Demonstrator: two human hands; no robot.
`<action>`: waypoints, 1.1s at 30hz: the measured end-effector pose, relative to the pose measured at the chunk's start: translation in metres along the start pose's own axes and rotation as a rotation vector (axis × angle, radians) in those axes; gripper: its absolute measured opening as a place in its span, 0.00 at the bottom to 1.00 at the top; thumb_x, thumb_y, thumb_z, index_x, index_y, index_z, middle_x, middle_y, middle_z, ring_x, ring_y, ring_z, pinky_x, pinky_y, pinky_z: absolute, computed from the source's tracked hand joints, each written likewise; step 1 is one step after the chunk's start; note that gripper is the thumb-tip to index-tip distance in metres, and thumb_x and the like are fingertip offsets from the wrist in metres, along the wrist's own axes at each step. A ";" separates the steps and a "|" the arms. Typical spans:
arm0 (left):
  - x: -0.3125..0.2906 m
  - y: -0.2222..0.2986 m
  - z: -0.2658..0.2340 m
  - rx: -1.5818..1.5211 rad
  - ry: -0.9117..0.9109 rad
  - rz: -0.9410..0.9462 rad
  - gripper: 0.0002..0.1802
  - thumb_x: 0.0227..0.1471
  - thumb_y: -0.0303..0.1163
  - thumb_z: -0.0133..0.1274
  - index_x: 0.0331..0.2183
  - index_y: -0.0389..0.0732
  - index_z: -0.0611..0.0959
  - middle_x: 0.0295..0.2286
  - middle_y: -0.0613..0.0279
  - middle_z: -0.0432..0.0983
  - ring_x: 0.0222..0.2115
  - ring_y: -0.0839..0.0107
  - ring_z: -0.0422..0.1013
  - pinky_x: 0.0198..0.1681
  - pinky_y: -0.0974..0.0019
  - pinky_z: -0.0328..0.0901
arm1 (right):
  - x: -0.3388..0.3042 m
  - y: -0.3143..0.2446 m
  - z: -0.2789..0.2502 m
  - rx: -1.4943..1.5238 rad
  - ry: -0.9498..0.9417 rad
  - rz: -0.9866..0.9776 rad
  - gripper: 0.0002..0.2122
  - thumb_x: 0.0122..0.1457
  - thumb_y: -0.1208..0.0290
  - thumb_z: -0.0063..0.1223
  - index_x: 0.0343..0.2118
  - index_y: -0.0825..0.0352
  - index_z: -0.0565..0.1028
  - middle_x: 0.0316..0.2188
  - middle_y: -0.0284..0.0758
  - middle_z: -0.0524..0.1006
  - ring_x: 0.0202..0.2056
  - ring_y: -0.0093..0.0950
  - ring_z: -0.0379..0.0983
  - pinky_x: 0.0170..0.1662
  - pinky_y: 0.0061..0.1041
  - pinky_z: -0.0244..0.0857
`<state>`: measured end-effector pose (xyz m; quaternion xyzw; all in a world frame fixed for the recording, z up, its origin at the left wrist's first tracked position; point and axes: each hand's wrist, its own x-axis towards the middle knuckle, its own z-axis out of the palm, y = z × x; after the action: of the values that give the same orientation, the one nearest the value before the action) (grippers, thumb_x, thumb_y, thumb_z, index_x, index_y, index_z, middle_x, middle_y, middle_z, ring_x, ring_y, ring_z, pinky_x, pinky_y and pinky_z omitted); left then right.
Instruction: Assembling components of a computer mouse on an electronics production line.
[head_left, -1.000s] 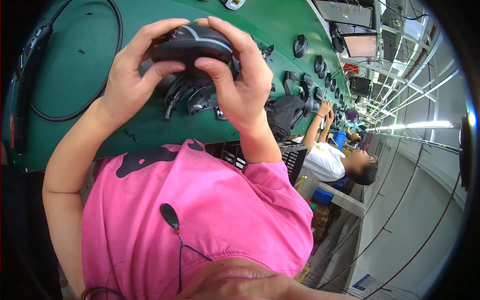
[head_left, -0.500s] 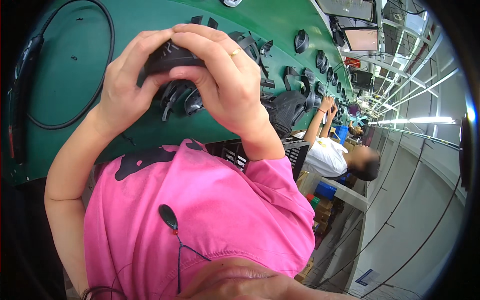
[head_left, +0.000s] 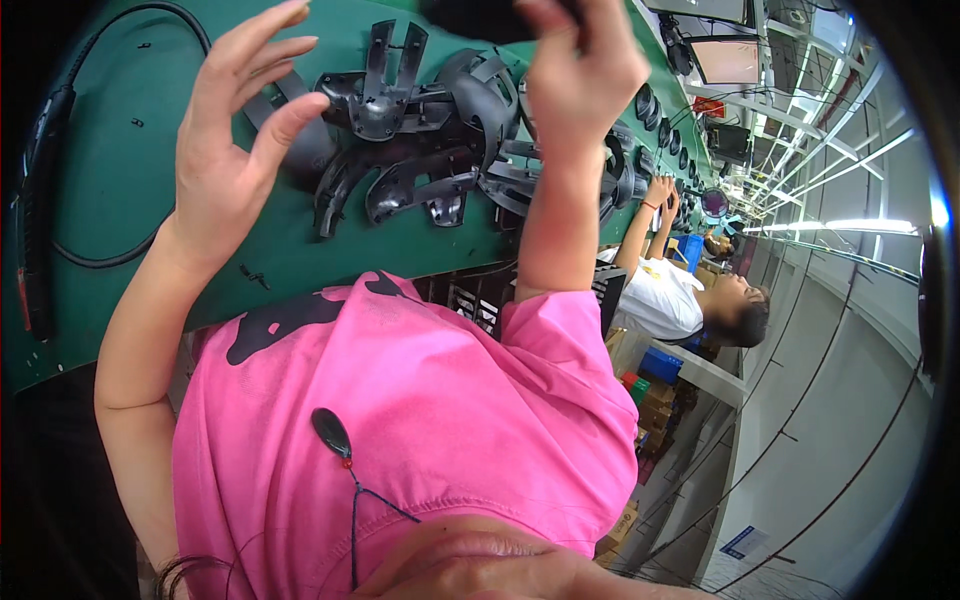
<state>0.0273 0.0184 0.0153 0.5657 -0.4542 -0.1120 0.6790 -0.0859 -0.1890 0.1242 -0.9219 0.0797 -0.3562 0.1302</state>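
My right hand [head_left: 585,75] is stretched out over the far side of the green bench, smeared by motion, with its fingers round a black plastic part [head_left: 478,16] that the upper picture edge cuts off. My left hand [head_left: 235,130] is raised with fingers and thumb apart. Just behind its thumb is a blurred dark grey curved plastic piece [head_left: 308,148]; I cannot tell whether they touch. Between my arms lies a pile of black curved plastic shells, among them a two-pronged one [head_left: 380,105] and a glossy bent one [head_left: 400,190].
A black pen-shaped corded tool [head_left: 42,220] lies along the bench's left side, its cable looped beside it. Small black bits [head_left: 255,276] lie near the front edge of the green bench [head_left: 110,200]. Further right, a person in a white shirt [head_left: 655,300] works along the bench.
My hands have parted from round the black part. The right one has carried a black part up and away to the far side; the left one has opened and stays at left.
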 end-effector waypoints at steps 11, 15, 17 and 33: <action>0.001 -0.003 -0.006 0.082 0.013 -0.008 0.26 0.59 0.27 0.52 0.57 0.35 0.67 0.56 0.51 0.65 0.55 0.59 0.68 0.57 0.58 0.63 | 0.024 0.071 0.029 -0.122 0.073 -0.139 0.15 0.54 0.85 0.51 0.46 0.69 0.76 0.39 0.44 0.80 0.39 0.36 0.79 0.42 0.31 0.72; 0.003 -0.003 -0.002 0.107 -0.004 0.073 0.24 0.59 0.27 0.52 0.56 0.36 0.68 0.55 0.52 0.66 0.54 0.60 0.68 0.57 0.58 0.64 | -0.003 0.190 0.028 -0.524 0.008 -0.091 0.14 0.56 0.81 0.49 0.46 0.68 0.75 0.43 0.47 0.78 0.43 0.42 0.77 0.44 0.36 0.71; 0.003 -0.007 -0.001 0.122 0.004 0.098 0.23 0.59 0.27 0.52 0.55 0.35 0.69 0.55 0.53 0.66 0.54 0.60 0.68 0.56 0.59 0.64 | -0.036 0.211 0.029 -0.655 -0.347 0.099 0.15 0.56 0.75 0.52 0.47 0.68 0.74 0.43 0.47 0.78 0.44 0.43 0.75 0.45 0.36 0.70; -0.001 -0.013 -0.010 -0.170 -0.052 -0.445 0.23 0.62 0.41 0.49 0.53 0.35 0.71 0.45 0.58 0.71 0.39 0.73 0.74 0.40 0.68 0.71 | -0.007 -0.023 0.047 -0.011 -0.833 0.557 0.22 0.51 0.71 0.62 0.50 0.65 0.73 0.46 0.45 0.76 0.48 0.42 0.74 0.49 0.35 0.68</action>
<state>0.0385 0.0211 0.0039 0.5896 -0.3247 -0.3110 0.6710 -0.0581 -0.1572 0.0935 -0.9302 0.2658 0.0908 0.2362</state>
